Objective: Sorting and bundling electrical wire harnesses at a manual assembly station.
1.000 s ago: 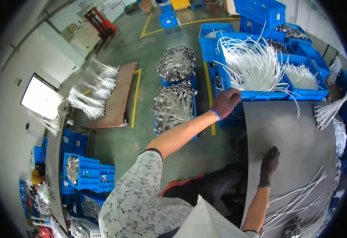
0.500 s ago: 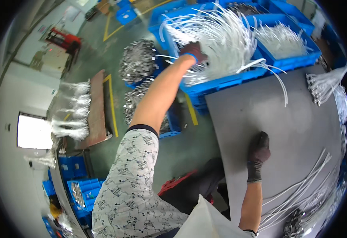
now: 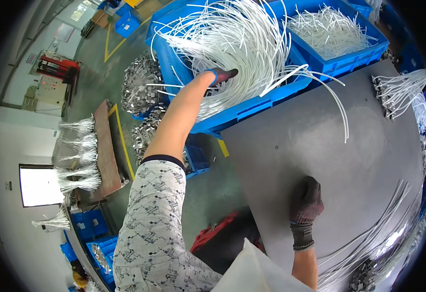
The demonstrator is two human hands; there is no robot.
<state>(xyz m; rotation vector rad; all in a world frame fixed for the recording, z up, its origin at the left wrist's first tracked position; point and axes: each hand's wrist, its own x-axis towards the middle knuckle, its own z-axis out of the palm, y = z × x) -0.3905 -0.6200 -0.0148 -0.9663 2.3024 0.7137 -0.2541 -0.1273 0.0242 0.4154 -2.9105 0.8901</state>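
We see a big heap of long, thin white strands [image 3: 252, 53] filling a blue crate [image 3: 252, 111], loose and springy, most of them bowed in one sweeping curve, with many ends fanned out above the rim. Our left hand [image 3: 224, 76] is in among them near the crate's left side; the strands partly hide its grip. At the right corner several strands spill over the rim, and the longest arc down above the grey tabletop [image 3: 271, 170], their tips well apart from our right hand [image 3: 307, 200]

Left hand [image 3: 224, 76] partly hidden
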